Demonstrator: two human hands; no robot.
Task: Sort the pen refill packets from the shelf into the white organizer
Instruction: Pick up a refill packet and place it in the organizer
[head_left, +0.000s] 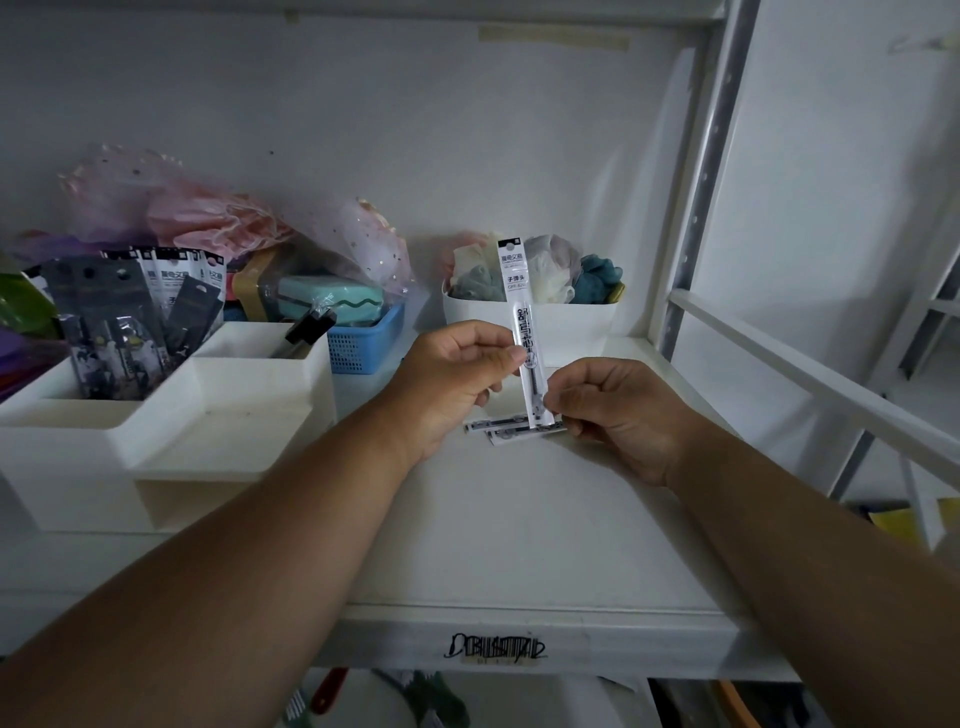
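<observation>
A white shelf sits in a dim room, backed by a plain white wall, with a pale metal upright full of holes rising at its right side. A strip of tape with black scribbled lettering is stuck on the shelf's front edge.

On the left stands a white organizer made of stepped open compartments. Its far left compartment holds a bundle of packets standing upright, some dark and some white with printed labels. The rear compartment holds a dark object that is hard to make out, and the low front tray looks bare. Behind the organizer is a blue plastic basket with a teal case inside, and heaps of pink gauzy fabric lie against the wall. Further right, a white tub holds bunched cloth in cream and teal.

Two bare forearms reach in from below. The left hand pinches the middle of a pen refill packet between thumb and fingers, holding it upright in the air near the middle of the shelf. The right hand pinches the packet's lower end with curled fingers. Just beneath the hands, more refill packets lie flat on the shelf.
</observation>
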